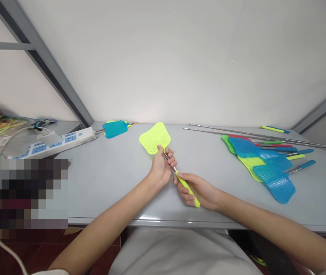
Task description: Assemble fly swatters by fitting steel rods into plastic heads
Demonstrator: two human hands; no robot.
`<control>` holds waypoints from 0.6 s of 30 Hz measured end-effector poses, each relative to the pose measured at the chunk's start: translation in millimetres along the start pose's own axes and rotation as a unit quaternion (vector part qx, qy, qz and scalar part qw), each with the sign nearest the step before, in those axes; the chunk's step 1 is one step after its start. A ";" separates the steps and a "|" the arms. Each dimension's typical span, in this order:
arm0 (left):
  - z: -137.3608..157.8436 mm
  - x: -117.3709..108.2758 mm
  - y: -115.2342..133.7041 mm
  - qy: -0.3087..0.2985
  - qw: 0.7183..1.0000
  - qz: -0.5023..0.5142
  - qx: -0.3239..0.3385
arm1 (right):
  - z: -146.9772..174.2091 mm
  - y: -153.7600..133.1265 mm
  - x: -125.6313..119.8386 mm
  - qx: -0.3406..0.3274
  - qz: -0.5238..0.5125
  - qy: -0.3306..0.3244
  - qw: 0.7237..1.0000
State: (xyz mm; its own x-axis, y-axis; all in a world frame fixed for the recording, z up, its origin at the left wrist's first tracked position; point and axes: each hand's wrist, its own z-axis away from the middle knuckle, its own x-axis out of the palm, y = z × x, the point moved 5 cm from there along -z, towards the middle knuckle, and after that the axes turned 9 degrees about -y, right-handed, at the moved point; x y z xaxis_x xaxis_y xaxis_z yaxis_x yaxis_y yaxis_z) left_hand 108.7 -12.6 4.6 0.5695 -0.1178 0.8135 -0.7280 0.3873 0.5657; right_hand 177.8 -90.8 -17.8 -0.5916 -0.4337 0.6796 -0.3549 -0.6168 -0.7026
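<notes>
A yellow-green fly swatter [155,138] is held over the near part of the grey table, its perforated head pointing up and left. My left hand [163,165] is closed around the metal shaft just below the head, the thumb against the head's base. Lower down, my right hand [195,190] wraps the yellow-green grip, whose end sticks out below the fingers. To the right lies an overlapping pile of swatters, with a blue swatter [276,183] nearest, and green, yellow and red ones among them.
Long thin metal rods [254,134] lie along the back of the table [99,191]. Loose yellow and blue handles [274,129] rest at the back right. Blue and yellow swatter heads [116,129] lie back left, near a white power strip [62,143]. A pixelated patch covers the lower left.
</notes>
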 end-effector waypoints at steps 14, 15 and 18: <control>-10.4 -11.3 18.3 0.040 0.998 0.013 0.037 | 0.1 0.3 -5.3 -0.015 -0.035 0.034 0.999; -10.4 -10.9 18.1 0.038 0.999 0.009 0.038 | 0.0 0.6 -5.4 -0.016 -0.038 0.032 0.999; -10.3 -11.2 16.4 0.041 0.999 0.007 0.030 | -0.4 1.6 -5.9 -0.017 -0.048 0.029 0.998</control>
State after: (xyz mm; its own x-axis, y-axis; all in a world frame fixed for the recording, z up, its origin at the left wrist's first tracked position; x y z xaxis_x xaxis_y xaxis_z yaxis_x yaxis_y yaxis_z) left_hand 94.3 4.5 3.3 0.5864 -0.0355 0.8093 -0.7569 0.3320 0.5630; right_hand 180.5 -89.0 -23.1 -0.5950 -0.3342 0.7309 -0.4361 -0.6297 -0.6429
